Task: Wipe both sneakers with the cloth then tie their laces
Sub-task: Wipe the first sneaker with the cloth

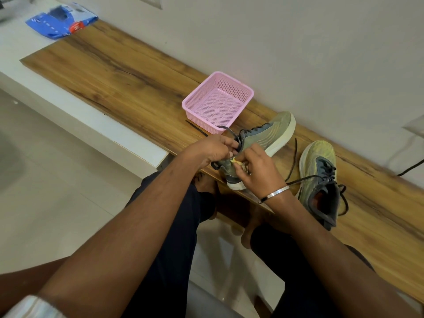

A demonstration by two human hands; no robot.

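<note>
Two grey-green sneakers lie on a wooden counter (128,72). The left sneaker (268,134) rests on its side with its toe pointing toward the wall. My left hand (213,149) grips its dark lace (236,140) near the collar. My right hand (259,171) pinches a small yellow bit at the sneaker's heel, and its fingers hide most of that bit. The right sneaker (321,177) stands upright beside it, with loose dark laces trailing over the wood. I see no cloth apart from that yellow bit.
An empty pink plastic basket (191,104) stands just behind the left sneaker, near the wall. A blue and white packet (59,21) lies at the far left end. A black cable (410,167) runs along the right side. My knees sit below the counter's front edge.
</note>
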